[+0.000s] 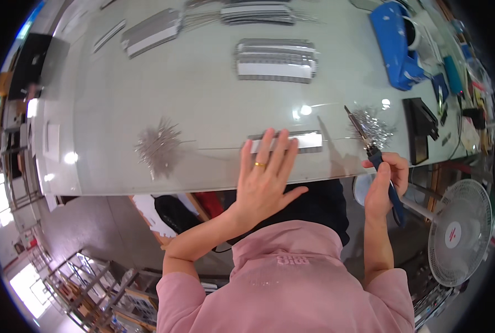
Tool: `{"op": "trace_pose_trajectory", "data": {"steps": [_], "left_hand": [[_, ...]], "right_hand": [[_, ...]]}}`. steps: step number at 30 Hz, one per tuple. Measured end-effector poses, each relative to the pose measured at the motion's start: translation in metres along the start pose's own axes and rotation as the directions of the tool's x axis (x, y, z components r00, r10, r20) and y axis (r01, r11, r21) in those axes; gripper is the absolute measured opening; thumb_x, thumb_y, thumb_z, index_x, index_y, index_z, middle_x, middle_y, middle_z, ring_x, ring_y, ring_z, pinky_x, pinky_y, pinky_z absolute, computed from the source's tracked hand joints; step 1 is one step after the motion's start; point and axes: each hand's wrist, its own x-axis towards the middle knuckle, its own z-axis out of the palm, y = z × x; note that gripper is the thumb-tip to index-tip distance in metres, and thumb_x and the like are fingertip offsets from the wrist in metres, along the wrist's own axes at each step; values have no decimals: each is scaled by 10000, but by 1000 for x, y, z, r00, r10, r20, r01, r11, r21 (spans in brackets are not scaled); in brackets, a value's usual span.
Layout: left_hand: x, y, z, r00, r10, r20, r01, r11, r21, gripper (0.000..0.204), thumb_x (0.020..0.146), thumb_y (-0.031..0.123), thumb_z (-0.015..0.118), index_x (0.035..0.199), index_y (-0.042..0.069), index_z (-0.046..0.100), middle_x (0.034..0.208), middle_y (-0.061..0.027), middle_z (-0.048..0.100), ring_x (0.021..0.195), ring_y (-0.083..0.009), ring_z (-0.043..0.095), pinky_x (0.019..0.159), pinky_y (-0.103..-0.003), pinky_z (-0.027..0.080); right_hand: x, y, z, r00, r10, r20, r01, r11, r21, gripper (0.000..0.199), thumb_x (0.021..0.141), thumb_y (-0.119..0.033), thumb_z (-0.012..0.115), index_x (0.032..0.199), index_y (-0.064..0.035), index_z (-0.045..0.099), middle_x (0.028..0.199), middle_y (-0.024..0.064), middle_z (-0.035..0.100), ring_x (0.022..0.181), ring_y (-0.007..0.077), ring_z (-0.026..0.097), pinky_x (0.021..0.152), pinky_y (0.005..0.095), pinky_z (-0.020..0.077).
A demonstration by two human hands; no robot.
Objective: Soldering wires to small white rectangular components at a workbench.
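Note:
My left hand [266, 176] lies flat with fingers spread, its fingertips resting on a flat grey strip with a white band [308, 142] near the table's front edge. A thin wire [217, 149] sticks out from the strip's left end. In my right hand [386, 184] is a soldering iron [376, 157] with a dark blue handle, its fingers wrapped round the grip. The iron's tip points up and to the left, beside a loose heap of shiny wire pieces [374, 129]. Another bundle of fine wires [160, 147] lies left of my left hand.
Stacked grey-and-white strips [276, 70] lie farther back on the pale table [114, 111], with more strips [152, 34] at the back left. A blue tool holder [392, 44] and a black stand [418, 130] occupy the right side. A fan [460, 233] stands at the lower right.

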Motion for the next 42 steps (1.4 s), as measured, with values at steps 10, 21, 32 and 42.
{"op": "trace_pose_trajectory", "data": {"steps": [10, 21, 32, 42], "left_hand": [[1, -3, 8, 999, 33, 14, -35, 988, 149, 803, 723, 501, 746, 1323, 14, 530, 1415, -132, 472, 1376, -294, 362, 1124, -567, 163], [-13, 5, 0, 941, 327, -90, -313, 939, 141, 265, 795, 102, 653, 1053, 126, 706, 1125, 4, 662, 1045, -141, 627, 1099, -485, 294], [200, -120, -56, 892, 294, -343, -204, 940, 275, 207, 853, 97, 641, 1047, 117, 710, 1036, -36, 662, 986, -251, 599, 973, -446, 403], [194, -135, -40, 963, 185, -196, -144, 968, 207, 304, 876, 177, 623, 1177, 145, 662, 1185, -96, 599, 1107, -299, 532, 995, -479, 371]], "right_hand": [[-2, 11, -9, 999, 39, -10, -38, 998, 55, 121, 907, -29, 555, 1017, 6, 518, 911, 90, 583, 746, 182, 645, 721, 281, 496], [8, 29, -28, 986, -9, -164, -6, 996, -88, 116, 941, -112, 511, 991, -11, 535, 915, 86, 582, 748, 164, 613, 767, 294, 462], [14, 53, -18, 968, -179, -174, 159, 980, -122, 112, 933, -52, 541, 1028, 1, 515, 963, 113, 573, 797, 191, 618, 762, 303, 503], [13, 50, -22, 977, -185, -110, 162, 969, -188, 142, 912, -51, 584, 1020, 24, 530, 987, 171, 587, 847, 221, 647, 814, 318, 514]]}}
